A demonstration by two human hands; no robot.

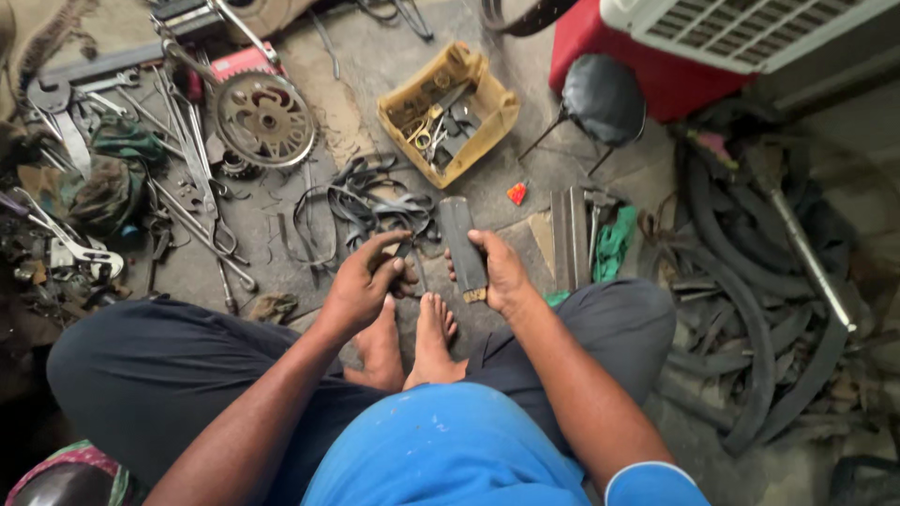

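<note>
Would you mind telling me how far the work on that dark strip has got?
Done: black rubber offcuts already lie on the floor. In hand: the right hand holds a dark flat strip; the left hand grips a small tool, too hidden to identify. Left: uncut tubes remain piled alongside.
</note>
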